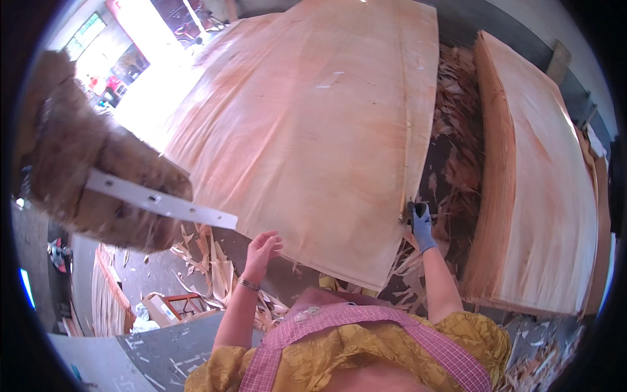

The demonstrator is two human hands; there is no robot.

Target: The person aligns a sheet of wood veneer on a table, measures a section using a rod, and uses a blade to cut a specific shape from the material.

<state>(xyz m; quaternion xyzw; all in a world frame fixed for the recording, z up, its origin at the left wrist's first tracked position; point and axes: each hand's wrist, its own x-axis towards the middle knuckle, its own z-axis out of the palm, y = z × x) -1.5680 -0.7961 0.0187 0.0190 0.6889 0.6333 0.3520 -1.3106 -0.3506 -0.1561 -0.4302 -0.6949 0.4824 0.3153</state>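
A large stack of pale wood veneer sheets (pixel 320 130) lies before me. My left hand (pixel 262 247), bare with a bracelet at the wrist, hovers at the stack's near left edge, fingers loosely bent and nothing visible in them. In a grey-blue glove with dark fingers, my right hand (pixel 421 222) is closed at the stack's near right edge. It grips the near end of a thin wooden stick (pixel 405 124), which runs lengthwise over the top sheet near the right side. The gloved fingertips are partly hidden.
A second veneer stack (pixel 542 176) stands to the right, with veneer scraps (pixel 460 117) heaped between. At left, a bulky brown wrapped object (pixel 104 150) with a white perforated strip (pixel 163 204) juts close. More scraps (pixel 215 264) and a cardboard box (pixel 160 308) lie below it.
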